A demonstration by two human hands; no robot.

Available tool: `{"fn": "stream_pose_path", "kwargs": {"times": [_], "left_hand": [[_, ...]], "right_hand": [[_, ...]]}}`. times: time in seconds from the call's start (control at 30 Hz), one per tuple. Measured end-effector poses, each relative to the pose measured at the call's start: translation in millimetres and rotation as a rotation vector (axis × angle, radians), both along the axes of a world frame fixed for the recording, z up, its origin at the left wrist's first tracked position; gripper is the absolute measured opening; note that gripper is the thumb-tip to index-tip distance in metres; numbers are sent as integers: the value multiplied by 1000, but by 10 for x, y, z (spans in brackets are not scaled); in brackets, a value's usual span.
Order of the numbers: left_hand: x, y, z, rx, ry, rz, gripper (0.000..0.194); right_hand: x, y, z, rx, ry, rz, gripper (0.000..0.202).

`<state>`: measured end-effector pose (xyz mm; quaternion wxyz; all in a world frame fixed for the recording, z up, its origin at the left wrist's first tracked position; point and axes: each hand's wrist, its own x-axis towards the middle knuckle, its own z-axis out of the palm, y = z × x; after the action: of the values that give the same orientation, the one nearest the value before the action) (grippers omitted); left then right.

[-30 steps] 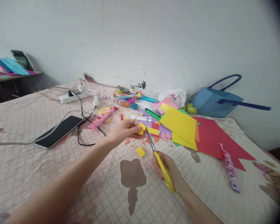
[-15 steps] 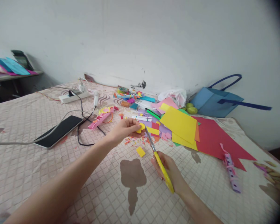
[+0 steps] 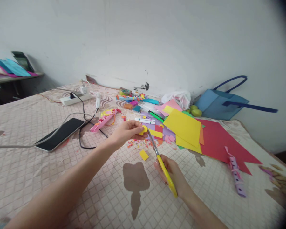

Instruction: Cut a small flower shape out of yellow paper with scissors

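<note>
Between the fingertips of my left hand [image 3: 130, 129] is a small yellow paper cutout [image 3: 144, 129] with rounded edges. My right hand [image 3: 172, 173] is wrapped round the yellow handles of a pair of scissors [image 3: 165, 168]. The metal blades point up and away, their tip right beside the cutout; whether they touch it I cannot tell. Below the left fingers a small yellow paper rectangle [image 3: 143, 155] lies on the patterned cloth. Tiny coloured paper scraps [image 3: 137, 143] are scattered just behind it.
Yellow sheets [image 3: 184, 127] and red paper [image 3: 221, 143] lie at right, near a purple paper roll [image 3: 237, 178]. A blue bag [image 3: 221, 103] stands by the wall. At left are a black-screened device [image 3: 60, 133], cables and a power strip [image 3: 76, 98]. Markers [image 3: 145, 121] lie mid-table.
Almost nothing differs. My left fingers and the yellow cutout have shifted very slightly; the scissors stay in nearly the same place.
</note>
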<state>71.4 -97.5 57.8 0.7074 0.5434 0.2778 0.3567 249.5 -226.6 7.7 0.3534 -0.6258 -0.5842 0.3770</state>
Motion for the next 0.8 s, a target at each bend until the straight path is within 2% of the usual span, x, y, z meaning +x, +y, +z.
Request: {"fn": "stream_pose_path", "kwargs": {"times": [0.43,0.67,0.8], "left_hand": [[-4,4,10,-4,5,8,20],[73,-79,-16,-65,8,12,18],[173,-190,-87,-87,18,-10,20]], "right_hand": [[-27,5,-27,-66,93,-32,38],[-35,48,-3,-163,415,-124,48],[19,80,30,-75,518,-137,46]]}}
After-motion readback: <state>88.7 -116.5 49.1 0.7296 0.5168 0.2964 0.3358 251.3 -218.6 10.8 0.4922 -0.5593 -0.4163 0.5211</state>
